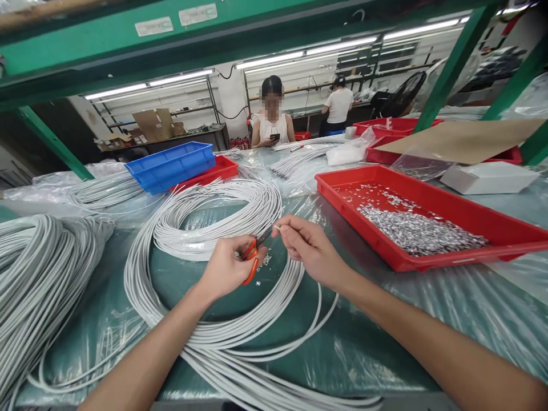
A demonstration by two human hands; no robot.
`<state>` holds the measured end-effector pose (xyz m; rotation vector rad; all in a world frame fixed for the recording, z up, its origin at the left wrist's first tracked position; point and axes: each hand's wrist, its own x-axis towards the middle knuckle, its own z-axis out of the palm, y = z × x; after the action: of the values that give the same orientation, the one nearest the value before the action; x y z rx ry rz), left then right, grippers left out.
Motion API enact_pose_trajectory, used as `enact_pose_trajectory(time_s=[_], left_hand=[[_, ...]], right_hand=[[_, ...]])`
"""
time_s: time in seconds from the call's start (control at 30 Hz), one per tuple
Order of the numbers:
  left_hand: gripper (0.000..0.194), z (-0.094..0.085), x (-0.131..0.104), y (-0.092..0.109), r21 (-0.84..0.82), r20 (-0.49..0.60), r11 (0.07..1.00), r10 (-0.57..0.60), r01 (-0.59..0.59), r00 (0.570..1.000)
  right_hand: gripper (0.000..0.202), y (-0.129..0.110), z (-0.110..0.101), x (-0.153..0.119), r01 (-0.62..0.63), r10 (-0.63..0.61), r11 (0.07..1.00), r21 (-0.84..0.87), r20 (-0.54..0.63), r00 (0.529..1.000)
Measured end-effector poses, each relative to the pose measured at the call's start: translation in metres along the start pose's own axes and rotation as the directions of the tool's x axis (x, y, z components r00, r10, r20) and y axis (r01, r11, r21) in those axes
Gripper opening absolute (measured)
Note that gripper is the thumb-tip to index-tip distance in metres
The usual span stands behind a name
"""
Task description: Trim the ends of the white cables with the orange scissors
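Orange-handled scissors [254, 255] sit in my left hand [229, 265], whose fingers are wrapped round the handles. Their dark blades point up and right toward my right hand [310, 245]. That hand pinches a white cable [277, 227] close to its end, next to the blade tips. Whether the blades touch the cable I cannot tell. Beneath both hands lie coils of white cable [141, 274], one large and one smaller behind it. Small shiny metal bits [266, 260] are scattered on the table just below the scissors.
On the right, a red tray [355, 214] holds a heap of small metal pieces [422, 231]. More cable [38, 285] is bundled at left. A blue bin [171, 165] rests on a red one behind. Across the table, a person [274, 123] holds a phone. A green beam [107, 57] crosses overhead.
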<state>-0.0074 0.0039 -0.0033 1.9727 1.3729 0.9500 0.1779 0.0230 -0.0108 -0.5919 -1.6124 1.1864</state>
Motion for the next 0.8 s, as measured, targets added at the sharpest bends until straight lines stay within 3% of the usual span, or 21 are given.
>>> enact_pose_trajectory(time_s=[0.2,0.43,0.8], left_hand=[[0.033,0.0018,-0.0021,0.0006,-0.038,0.027,0.999,-0.03,0.032,0.999],[0.033,0.0017,-0.003,0.0021,-0.066,0.041,0.997,-0.047,0.05,0.998],[0.024,0.0026,-0.0042,0.0054,-0.11,0.049,0.993,-0.041,0.047,0.998]], right_hand=[[0.032,-0.0012,-0.0019,0.0004,0.02,-0.02,0.999,-0.045,0.0,1.0],[0.031,-0.0052,-0.0008,0.0022,-0.068,0.064,0.99,0.126,0.036,0.997],[0.037,-0.0067,0.0027,0.0012,-0.176,0.149,0.955,0.238,0.131,0.98]])
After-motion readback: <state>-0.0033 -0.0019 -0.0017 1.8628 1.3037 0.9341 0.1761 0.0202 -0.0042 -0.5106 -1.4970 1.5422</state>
